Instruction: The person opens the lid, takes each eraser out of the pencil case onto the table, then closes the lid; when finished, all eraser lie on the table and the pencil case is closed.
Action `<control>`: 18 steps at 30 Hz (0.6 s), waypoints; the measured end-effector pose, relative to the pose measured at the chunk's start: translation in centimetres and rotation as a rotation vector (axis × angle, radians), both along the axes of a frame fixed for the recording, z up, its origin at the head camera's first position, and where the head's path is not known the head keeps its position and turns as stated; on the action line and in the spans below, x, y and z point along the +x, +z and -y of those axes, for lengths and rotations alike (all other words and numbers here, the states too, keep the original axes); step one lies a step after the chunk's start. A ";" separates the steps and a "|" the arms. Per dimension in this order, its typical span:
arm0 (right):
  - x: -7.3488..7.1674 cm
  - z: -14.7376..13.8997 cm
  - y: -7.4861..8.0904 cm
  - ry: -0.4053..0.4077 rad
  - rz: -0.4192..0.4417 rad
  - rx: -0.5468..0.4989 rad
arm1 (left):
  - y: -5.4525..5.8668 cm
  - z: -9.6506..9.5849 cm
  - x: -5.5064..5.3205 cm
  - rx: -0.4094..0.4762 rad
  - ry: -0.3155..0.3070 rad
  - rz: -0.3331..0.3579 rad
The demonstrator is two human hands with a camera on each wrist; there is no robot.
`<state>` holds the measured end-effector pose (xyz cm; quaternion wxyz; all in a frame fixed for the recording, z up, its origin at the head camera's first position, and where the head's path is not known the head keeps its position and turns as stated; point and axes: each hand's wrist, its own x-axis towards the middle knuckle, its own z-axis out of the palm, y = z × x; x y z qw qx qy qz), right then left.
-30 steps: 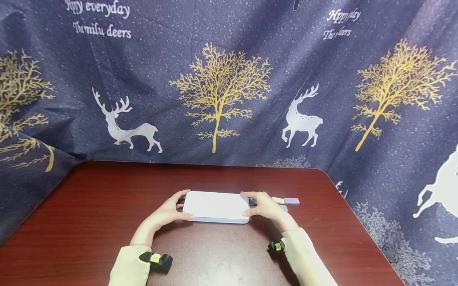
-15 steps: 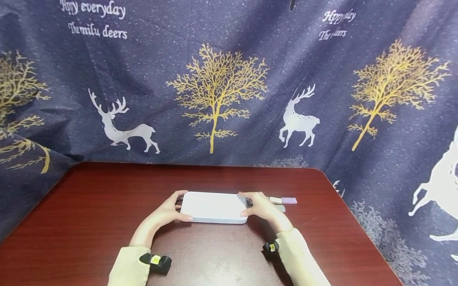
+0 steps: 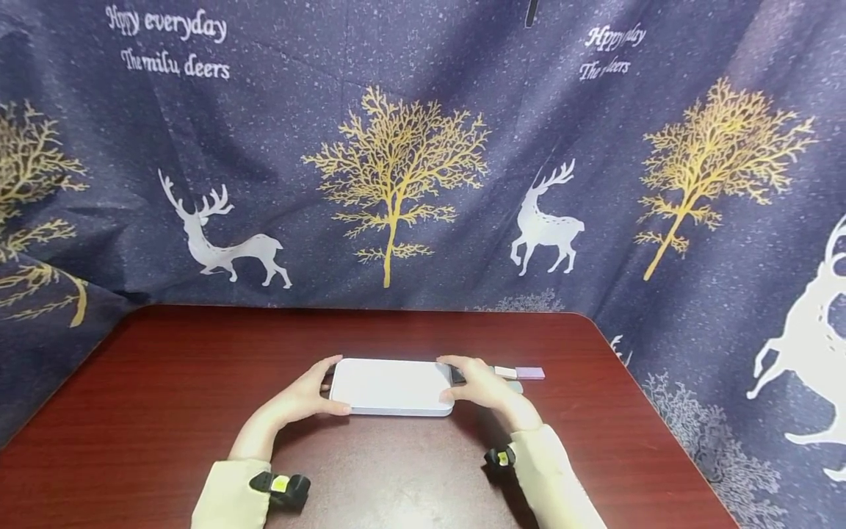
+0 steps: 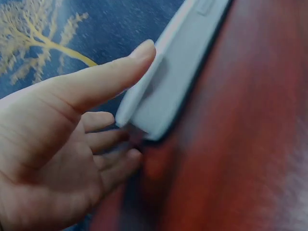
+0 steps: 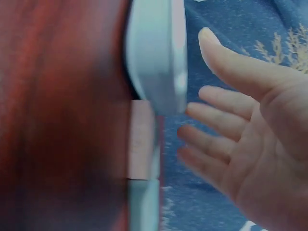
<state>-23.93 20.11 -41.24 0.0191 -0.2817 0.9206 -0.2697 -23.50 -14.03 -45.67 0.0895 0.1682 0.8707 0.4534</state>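
A flat white rectangular case (image 3: 391, 386) with rounded corners lies in the middle of the table, its long side across the head view. My left hand (image 3: 300, 393) holds its left end, thumb at the near corner and a fingertip at the far corner. In the left wrist view that thumb lies against the upper rim of the case (image 4: 183, 72), with the other fingers beyond its end. My right hand (image 3: 484, 383) is at the right end. In the right wrist view its thumb and loosely bent fingers stand a little apart from the case (image 5: 154, 48).
To the right, partly behind my right hand, lies a slim stick (image 3: 527, 372) with cream and lilac sections. A pale green piece (image 3: 514, 386) shows beside it. The reddish-brown table (image 3: 198, 382) backs onto a dark blue curtain (image 3: 317, 220) printed with deer and trees.
The head view has shifted slightly. Both hands and the white case keep nearly the same places relative to each other and the table.
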 end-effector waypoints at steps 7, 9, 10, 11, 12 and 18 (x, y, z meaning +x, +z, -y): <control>0.9 0.0 2.0 -0.252 -0.126 -0.046 | 3.6 -1.2 0.7 -0.185 0.065 -0.360; 1.0 0.2 2.4 -0.334 -0.203 -0.025 | 4.5 -1.8 0.9 -0.213 0.138 -0.454; 1.0 0.3 2.5 -0.372 -0.242 -0.003 | 4.8 -2.2 1.0 -0.235 0.177 -0.493; 1.0 0.4 2.5 -0.405 -0.281 0.019 | 5.0 -2.5 1.0 -0.268 0.211 -0.525; 0.9 0.5 2.4 -0.438 -0.313 0.043 | 5.2 -2.8 1.1 -0.303 0.242 -0.554; 0.3 0.4 1.3 -0.543 -0.333 0.168 | 4.4 -3.3 0.9 -0.497 0.325 -0.628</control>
